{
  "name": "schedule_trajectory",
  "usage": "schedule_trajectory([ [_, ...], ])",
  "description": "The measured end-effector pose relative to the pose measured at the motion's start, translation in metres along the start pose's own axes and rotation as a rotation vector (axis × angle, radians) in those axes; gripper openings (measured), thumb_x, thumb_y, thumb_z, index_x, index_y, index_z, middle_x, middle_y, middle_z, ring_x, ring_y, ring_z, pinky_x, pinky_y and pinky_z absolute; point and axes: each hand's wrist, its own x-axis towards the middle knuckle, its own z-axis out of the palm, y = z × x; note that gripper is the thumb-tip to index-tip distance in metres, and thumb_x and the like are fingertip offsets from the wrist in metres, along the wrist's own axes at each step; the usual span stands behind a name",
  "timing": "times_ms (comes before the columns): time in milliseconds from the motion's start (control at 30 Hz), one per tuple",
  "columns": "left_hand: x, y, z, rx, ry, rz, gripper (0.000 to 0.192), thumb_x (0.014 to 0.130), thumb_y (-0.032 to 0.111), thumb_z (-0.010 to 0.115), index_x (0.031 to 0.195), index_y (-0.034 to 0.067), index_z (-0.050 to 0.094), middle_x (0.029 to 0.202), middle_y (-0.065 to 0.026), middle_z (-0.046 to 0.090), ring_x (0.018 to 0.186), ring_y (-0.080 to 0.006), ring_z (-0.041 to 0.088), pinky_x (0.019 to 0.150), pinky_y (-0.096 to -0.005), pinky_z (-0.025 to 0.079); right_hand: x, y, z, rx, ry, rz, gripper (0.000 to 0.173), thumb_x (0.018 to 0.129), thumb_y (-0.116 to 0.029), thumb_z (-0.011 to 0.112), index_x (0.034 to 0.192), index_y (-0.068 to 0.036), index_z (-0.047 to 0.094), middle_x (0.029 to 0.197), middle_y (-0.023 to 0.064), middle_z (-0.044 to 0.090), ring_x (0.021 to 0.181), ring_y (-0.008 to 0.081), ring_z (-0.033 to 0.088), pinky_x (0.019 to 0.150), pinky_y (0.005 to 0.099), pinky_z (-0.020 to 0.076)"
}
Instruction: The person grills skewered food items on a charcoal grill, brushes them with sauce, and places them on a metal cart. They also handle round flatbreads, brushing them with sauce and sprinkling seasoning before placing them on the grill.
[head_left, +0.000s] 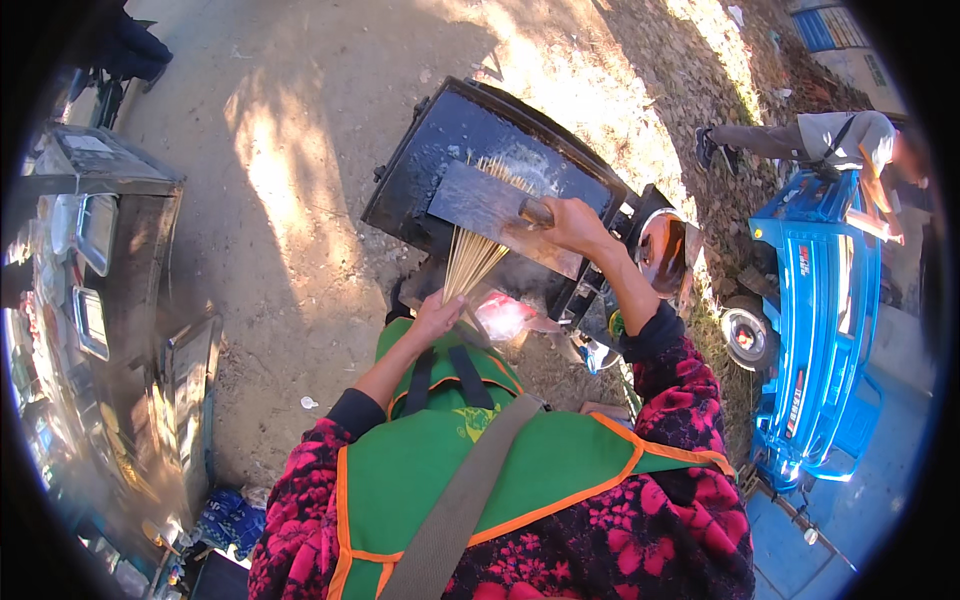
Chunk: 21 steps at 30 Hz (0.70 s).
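A bundle of thin skewers (472, 262) is gripped at its gathered lower ends by my left hand (438, 316). The sticks fan out away from me over a black metal griddle (420, 180). Across their middle lies a wide, flat rectangular metal plate (480, 201) with a short round handle (535, 213). My right hand (581, 229) is closed around that handle. The far ends of the skewers show beyond the plate's upper edge; what is under the plate is hidden.
A round metal pot with reddish contents (664, 251) stands right of the griddle. At left is a cart (139, 247) with metal trays (91, 322). A blue three-wheeled truck (810, 322) is at right, with a person (844, 142) leaning over it. Another person (139, 49) appears upper left.
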Motion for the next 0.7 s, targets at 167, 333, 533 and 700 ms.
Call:
schedule_trajectory([
  [167, 0.006, -0.004, 0.011, 0.026, 0.009, -0.029, 0.025, 0.092, 0.03, 0.053, 0.097, 0.005, 0.053, 0.054, 0.0035, 0.039, 0.039, -0.0054, 0.034, 0.036, -0.0216, 0.026, 0.007, -0.015, 0.021, -0.14, 0.166, 0.146, 0.032, 0.068, -0.02, 0.067, 0.094, -0.005, 0.056, 0.077, 0.0216, 0.063, 0.078, 0.0414, 0.061, 0.069, 0.0492, 0.0484],
  [333, 0.006, -0.001, 0.008, 0.072, 0.026, -0.021, 0.024, 0.093, 0.031, 0.052, 0.095, 0.006, 0.053, 0.054, 0.003, 0.04, 0.039, -0.0055, 0.035, 0.035, -0.0211, 0.026, 0.014, -0.011, 0.041, -0.126, 0.201, 0.188, 0.036, 0.068, -0.018, 0.069, 0.097, -0.005, 0.054, 0.079, 0.0208, 0.064, 0.077, 0.0398, 0.063, 0.068, 0.0479, 0.0495],
  [533, -0.002, 0.002, 0.007, 0.171, 0.018, -0.017, 0.027, 0.093, 0.032, 0.051, 0.101, 0.006, 0.05, 0.059, -0.0002, 0.051, 0.043, -0.008, 0.048, 0.038, -0.022, 0.038, 0.014, 0.002, 0.047, -0.23, 0.251, 0.173, 0.031, 0.073, -0.021, 0.064, 0.098, -0.005, 0.055, 0.077, 0.0199, 0.064, 0.075, 0.0386, 0.063, 0.065, 0.0484, 0.0492],
  [700, -0.078, 0.002, -0.029, 0.645, 0.085, 0.213, 0.05, 0.088, 0.03, 0.055, 0.13, 0.006, 0.039, 0.08, -0.0092, 0.065, 0.072, -0.0145, 0.064, 0.06, -0.0299, 0.049, 0.016, -0.002, 0.049, -0.2, 0.33, 0.098, 0.049, 0.074, -0.051, 0.065, 0.094, -0.007, 0.059, 0.074, 0.0213, 0.064, 0.072, 0.0413, 0.063, 0.061, 0.0501, 0.0488],
])
